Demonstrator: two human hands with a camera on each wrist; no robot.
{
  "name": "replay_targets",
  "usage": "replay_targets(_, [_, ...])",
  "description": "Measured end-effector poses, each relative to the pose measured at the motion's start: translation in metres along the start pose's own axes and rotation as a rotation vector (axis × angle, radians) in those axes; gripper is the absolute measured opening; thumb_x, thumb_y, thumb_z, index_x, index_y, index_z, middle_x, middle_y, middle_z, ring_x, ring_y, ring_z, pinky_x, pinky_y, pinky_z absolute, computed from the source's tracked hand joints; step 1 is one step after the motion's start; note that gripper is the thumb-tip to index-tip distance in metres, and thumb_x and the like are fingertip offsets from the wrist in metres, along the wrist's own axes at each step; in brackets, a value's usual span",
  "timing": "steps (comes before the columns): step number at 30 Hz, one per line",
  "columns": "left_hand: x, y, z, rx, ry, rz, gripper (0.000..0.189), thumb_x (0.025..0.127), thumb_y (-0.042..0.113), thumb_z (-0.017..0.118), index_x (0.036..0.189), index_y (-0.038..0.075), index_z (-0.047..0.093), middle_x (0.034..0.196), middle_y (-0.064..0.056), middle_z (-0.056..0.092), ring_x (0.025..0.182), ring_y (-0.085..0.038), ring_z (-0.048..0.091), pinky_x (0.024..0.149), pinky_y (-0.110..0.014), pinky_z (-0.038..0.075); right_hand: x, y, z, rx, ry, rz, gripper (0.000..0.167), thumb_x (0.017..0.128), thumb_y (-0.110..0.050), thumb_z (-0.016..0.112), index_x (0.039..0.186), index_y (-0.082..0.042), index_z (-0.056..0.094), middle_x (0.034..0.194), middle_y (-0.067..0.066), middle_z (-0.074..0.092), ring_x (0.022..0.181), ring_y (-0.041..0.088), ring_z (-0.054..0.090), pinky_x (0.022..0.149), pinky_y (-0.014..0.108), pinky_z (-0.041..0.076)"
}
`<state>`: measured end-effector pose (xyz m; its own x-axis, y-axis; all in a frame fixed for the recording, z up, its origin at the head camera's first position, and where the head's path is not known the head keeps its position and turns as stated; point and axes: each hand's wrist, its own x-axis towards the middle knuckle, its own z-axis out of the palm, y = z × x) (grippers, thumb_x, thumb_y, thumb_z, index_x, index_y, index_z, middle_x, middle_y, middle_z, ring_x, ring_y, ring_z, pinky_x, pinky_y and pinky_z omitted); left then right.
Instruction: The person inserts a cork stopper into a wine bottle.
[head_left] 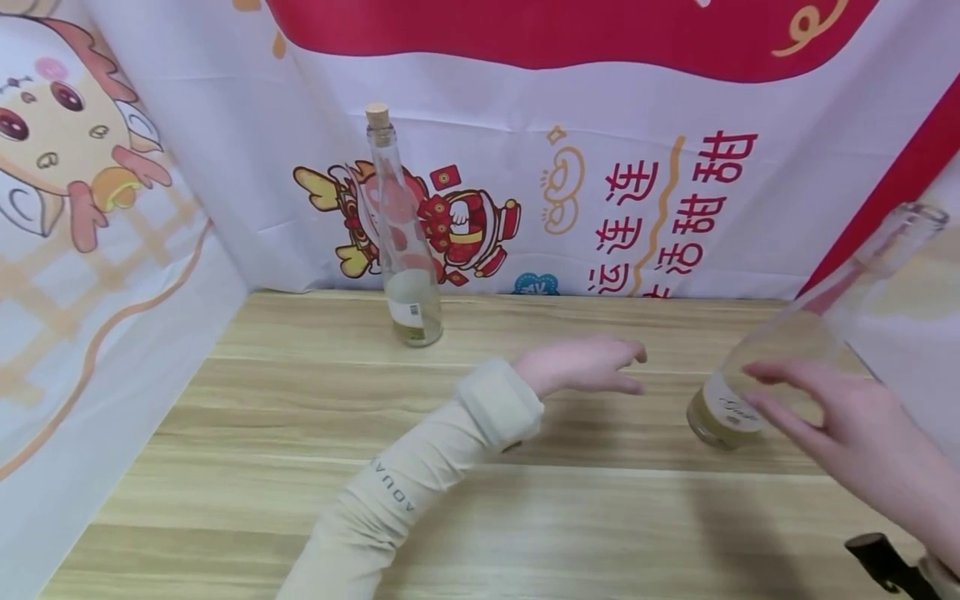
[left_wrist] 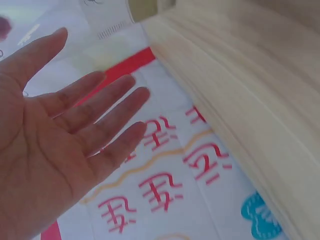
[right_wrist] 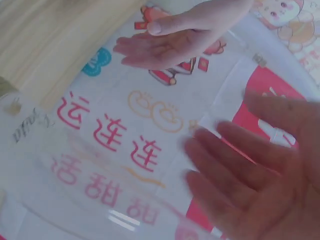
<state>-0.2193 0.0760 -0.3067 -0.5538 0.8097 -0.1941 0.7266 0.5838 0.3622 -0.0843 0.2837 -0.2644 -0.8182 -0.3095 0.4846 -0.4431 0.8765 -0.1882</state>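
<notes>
A clear glass bottle (head_left: 731, 408) with a white label, a little yellowish liquid and an uncorked mouth stands at the right of the table. Beside it is my right hand (head_left: 855, 417), thumb and fingers spread; in the head view they overlap the glass. The right wrist view shows this hand (right_wrist: 250, 175) holding nothing. My left hand (head_left: 581, 364) hovers over the table left of that bottle, palm facing it. In the left wrist view its fingers (left_wrist: 107, 112) are extended and apart. A second bottle (head_left: 412, 304), with a cork (head_left: 377, 117) in its neck, stands at the back left.
The wood-grain table (head_left: 315, 450) meets a white printed cloth (head_left: 480, 92) with red patterns and characters behind it. Another printed cloth (head_left: 97, 333) hangs along the left side. A black piece (head_left: 888, 562) sits by the right wrist.
</notes>
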Motion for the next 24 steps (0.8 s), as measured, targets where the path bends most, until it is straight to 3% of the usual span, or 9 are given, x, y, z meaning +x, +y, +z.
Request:
replay_targets(3, [0.011,0.010,0.002,-0.051,0.035,0.010,0.051,0.090,0.043,0.052,0.130,0.013,0.045,0.132,0.004,0.048,0.119,-0.007,0.044,0.098,-0.016,0.033,0.001,0.002,-0.004,0.111,0.206,0.060,0.018,0.078,-0.003,0.069,0.096,0.001,0.065,0.094,-0.010,0.064,0.083,-0.014,0.048,0.063,0.006,0.040])
replay_targets(7, [0.026,0.019,0.006,-0.127,0.117,0.019,0.057,0.087,0.046,0.055,0.134,0.015,0.040,0.134,0.005,0.045,0.120,-0.004,0.043,0.098,-0.015,0.032,0.004,0.007,-0.005,0.297,0.467,0.158,0.019,0.080,0.004,0.064,0.099,0.003,0.065,0.097,-0.028,0.054,0.092,-0.011,0.050,0.083,0.005,0.035])
replay_targets(11, [0.039,0.023,0.013,-0.274,0.203,0.019,0.068,0.084,0.045,0.060,0.139,0.015,0.033,0.137,0.006,0.042,0.123,-0.002,0.039,0.099,-0.014,0.030,0.005,0.012,-0.004,0.294,0.619,0.383,0.031,0.085,-0.006,0.063,0.115,-0.009,0.060,0.104,-0.025,0.051,0.100,-0.003,0.048,0.093,0.013,0.034])
replay_targets(15, [0.050,0.026,0.022,-0.446,0.283,0.011,0.073,0.081,0.041,0.066,0.140,0.014,0.032,0.138,0.006,0.041,0.123,-0.002,0.039,0.098,-0.013,0.031,0.007,0.018,0.000,0.275,0.642,0.556,0.038,0.087,-0.014,0.061,0.123,-0.016,0.052,0.111,-0.023,0.045,0.106,0.000,0.044,0.097,0.016,0.033])
replay_targets(19, [0.064,0.032,0.032,-0.585,0.337,0.003,0.076,0.078,0.034,0.071,0.139,0.012,0.032,0.138,0.005,0.041,0.122,-0.004,0.040,0.097,-0.012,0.032,0.011,0.027,0.007,0.340,0.626,0.620,0.046,0.086,-0.015,0.061,0.129,-0.016,0.042,0.118,-0.017,0.040,0.111,0.002,0.040,0.101,0.018,0.030])
replay_targets(24, [0.079,0.044,0.043,-0.751,0.349,-0.016,0.080,0.075,0.028,0.075,0.140,0.019,0.029,0.140,0.011,0.035,0.123,-0.003,0.038,0.097,-0.015,0.033,0.017,0.040,0.018,0.487,0.545,0.745,0.050,0.086,-0.014,0.062,0.129,-0.017,0.038,0.116,-0.014,0.040,0.112,0.004,0.038,0.099,0.012,0.030])
